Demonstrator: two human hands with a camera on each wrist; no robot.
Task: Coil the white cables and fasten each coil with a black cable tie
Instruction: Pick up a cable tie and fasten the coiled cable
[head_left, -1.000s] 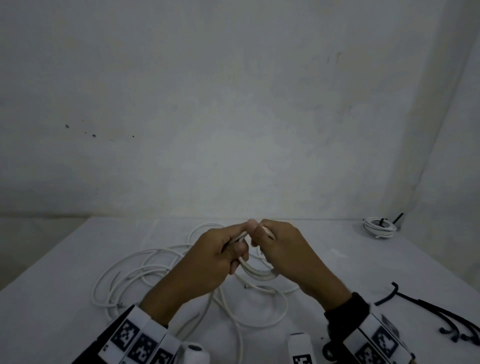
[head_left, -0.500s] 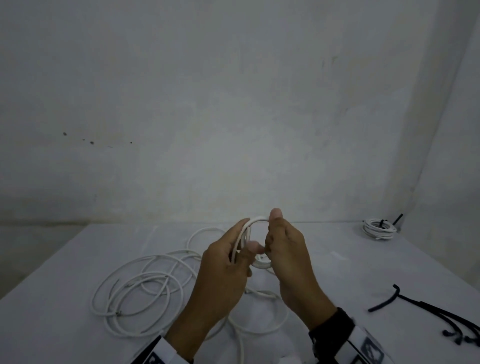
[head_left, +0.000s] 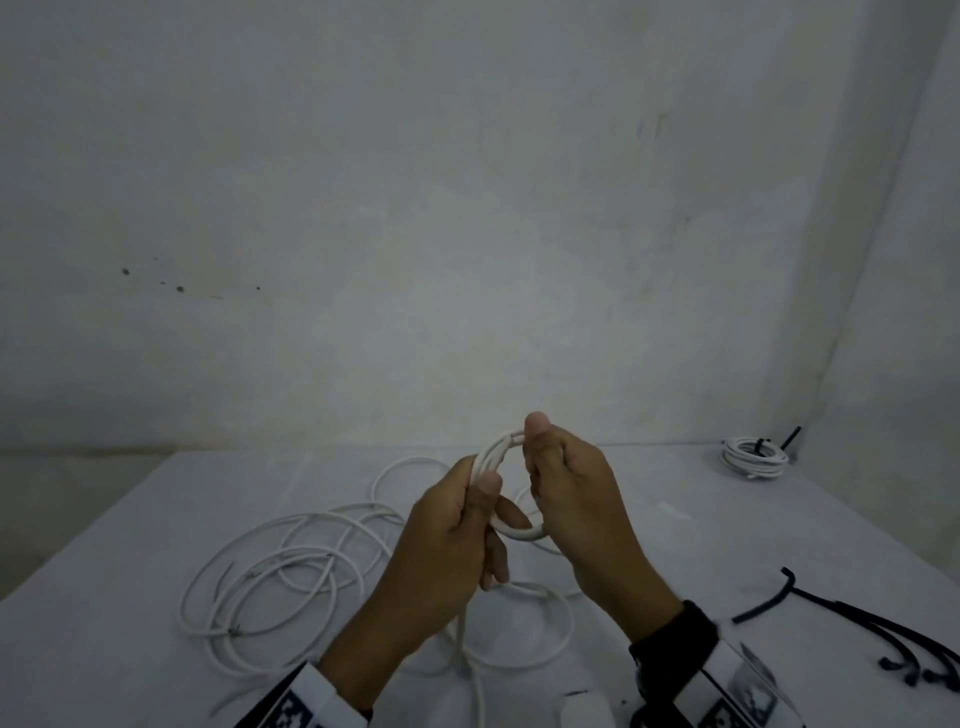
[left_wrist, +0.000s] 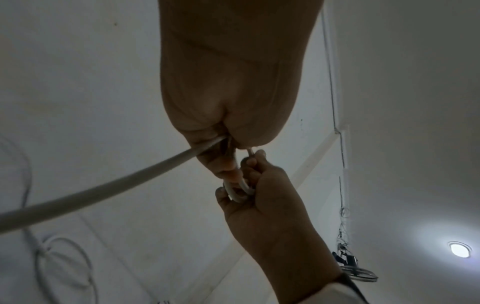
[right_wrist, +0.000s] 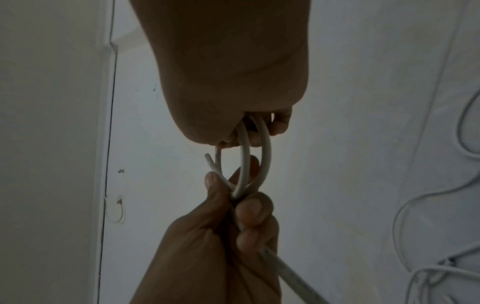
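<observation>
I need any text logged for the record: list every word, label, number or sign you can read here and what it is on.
No readable text in any view.
Left wristband: black-and-white square marker patterns, no letters or numbers.
Right wristband: same kind of markers, blurred, nothing legible.
White cable, black cable ties, wall: no print visible.

Your left hand (head_left: 447, 545) hid part of the small coil (head_left: 514, 530) where its fingers wrapped it. The black cable ties (head_left: 878, 629) ran off the head view's right edge. The tied coil (head_left: 753, 457) was too small for its fastening to be made out. Both wrist views were dim.
</observation>
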